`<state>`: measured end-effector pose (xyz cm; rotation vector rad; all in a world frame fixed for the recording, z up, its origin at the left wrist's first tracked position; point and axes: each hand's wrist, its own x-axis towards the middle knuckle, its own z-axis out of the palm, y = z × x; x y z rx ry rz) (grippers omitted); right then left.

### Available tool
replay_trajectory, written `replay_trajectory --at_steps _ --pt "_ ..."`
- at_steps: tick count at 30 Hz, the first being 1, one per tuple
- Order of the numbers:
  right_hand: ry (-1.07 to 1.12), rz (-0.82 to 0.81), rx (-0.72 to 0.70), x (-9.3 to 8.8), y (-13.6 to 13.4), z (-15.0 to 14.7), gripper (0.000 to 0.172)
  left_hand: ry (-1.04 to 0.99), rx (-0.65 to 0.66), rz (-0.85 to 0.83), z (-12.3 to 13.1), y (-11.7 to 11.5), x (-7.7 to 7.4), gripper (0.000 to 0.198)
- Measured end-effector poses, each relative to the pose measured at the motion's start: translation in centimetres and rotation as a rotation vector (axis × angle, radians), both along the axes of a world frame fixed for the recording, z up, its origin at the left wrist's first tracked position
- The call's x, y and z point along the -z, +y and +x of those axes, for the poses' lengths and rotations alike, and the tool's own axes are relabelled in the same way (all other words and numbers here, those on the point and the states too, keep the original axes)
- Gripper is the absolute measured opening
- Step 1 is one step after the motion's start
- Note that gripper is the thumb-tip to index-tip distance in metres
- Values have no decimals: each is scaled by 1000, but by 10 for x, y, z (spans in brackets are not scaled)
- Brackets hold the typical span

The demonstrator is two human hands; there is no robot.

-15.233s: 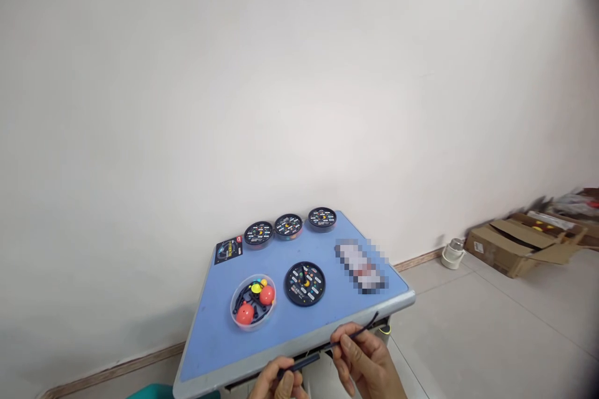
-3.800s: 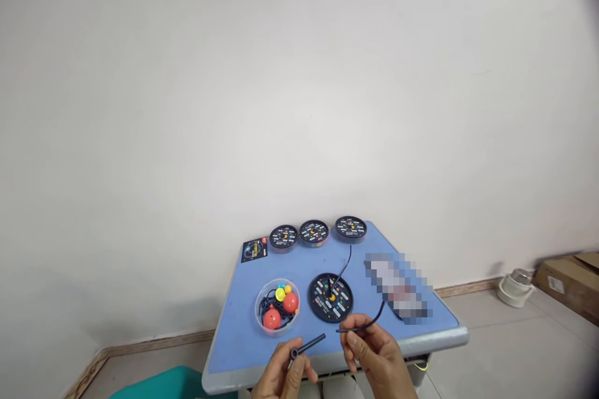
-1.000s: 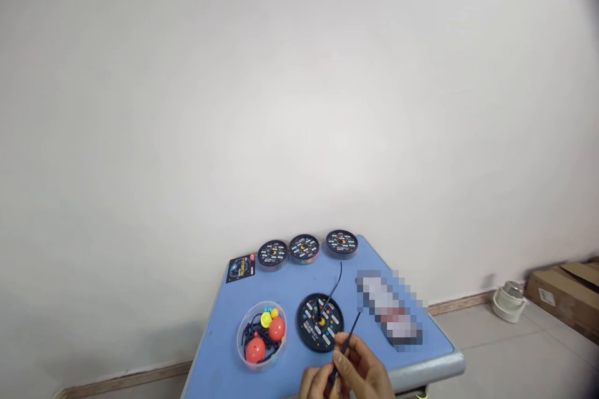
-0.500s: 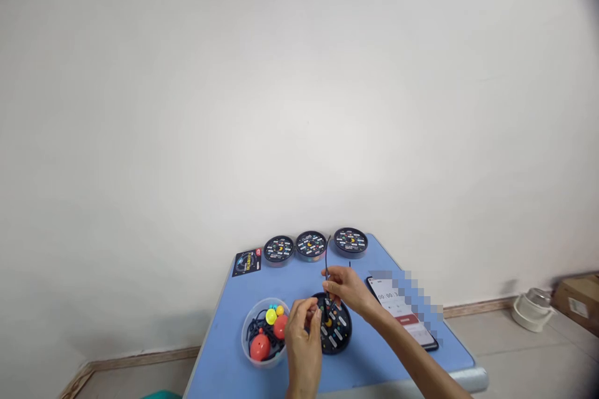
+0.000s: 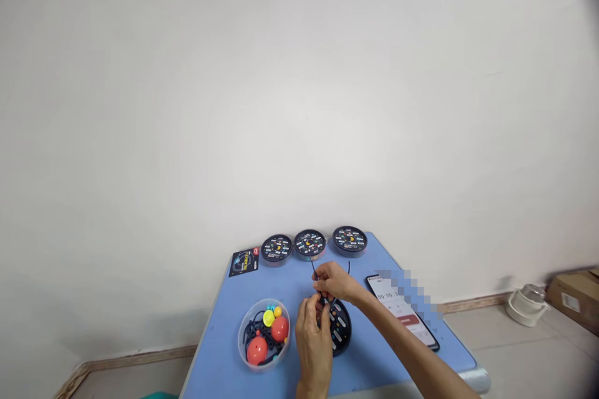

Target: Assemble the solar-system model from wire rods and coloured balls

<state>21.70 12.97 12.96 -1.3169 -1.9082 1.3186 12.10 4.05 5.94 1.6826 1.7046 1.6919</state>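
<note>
My right hand (image 5: 333,280) pinches a thin black rod (image 5: 313,267), which sticks up and to the left from the fingers. My left hand (image 5: 314,331) is closed just below, its fingertips meeting the right hand's near the rod's lower end; what sits between them is dark and mostly hidden. Beneath both hands lies a round black disc (image 5: 343,327) printed with small labels and dots, partly covered by the left hand. To the left, a clear plastic tub (image 5: 241,340) contains red balls (image 5: 257,350), a yellow ball (image 5: 268,318) and black pieces.
Along the table's back edge stand three round labelled containers (image 5: 350,239) and a black card (image 5: 244,262). A phone (image 5: 412,318) showing a timer lies at the right, partly pixelated. The blue table (image 5: 219,349) meets a white wall; a box (image 5: 573,296) sits on the floor.
Both hands have come closer together, the left shifting right and up a little. The rod has tilted left and its top has dropped. The view has shifted slightly.
</note>
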Motion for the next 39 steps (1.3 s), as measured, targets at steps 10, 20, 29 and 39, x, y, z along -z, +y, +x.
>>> replay_trajectory --at_steps 10,20,29,39 --pt "-250 -16 -131 -10 6 3 14 -52 -21 -41 3 3 -7 17" --pt "-453 -15 -214 -12 9 -2 16 -35 -1 -169 1 3 -10 17" --pt "-553 44 -205 -6 0 -1 19 118 -53 -271 2 -2 -2 13" --pt "-555 4 -123 2 -5 -6 22 358 -122 -409 3 -2 -6 10"
